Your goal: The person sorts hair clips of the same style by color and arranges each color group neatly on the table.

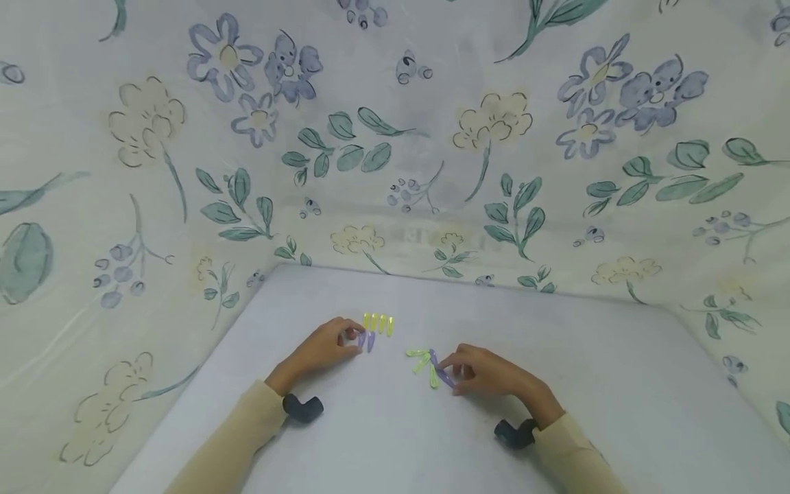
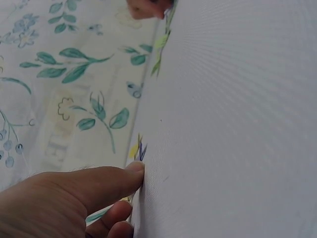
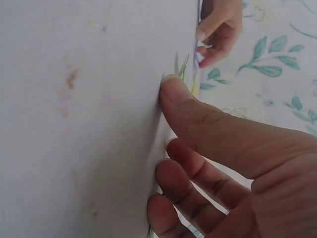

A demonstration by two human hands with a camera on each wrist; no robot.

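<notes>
In the head view my left hand (image 1: 328, 343) is at a row of snap hair clips, its index finger and thumb pinching a purple hair clip (image 1: 361, 339) by its ends. Just right of it lies another purple clip (image 1: 371, 342). Several yellow hair clips (image 1: 382, 323) stand side by side above these. My right hand (image 1: 487, 371) pinches a purple hair clip (image 1: 446, 378) on the table, thumb at its lower end. A second purple clip (image 1: 433, 357) touches the green hair clips (image 1: 422, 361), which fan out to the left. Both wrist views hide most of the held clips behind the thumbs.
The clips lie on a white table (image 1: 345, 439). Behind and beside it hangs a floral-patterned sheet (image 1: 432, 178). Dark curved pieces (image 1: 302, 409) sit at both wrists. Brownish marks (image 3: 71, 78) show on the tabletop in the right wrist view.
</notes>
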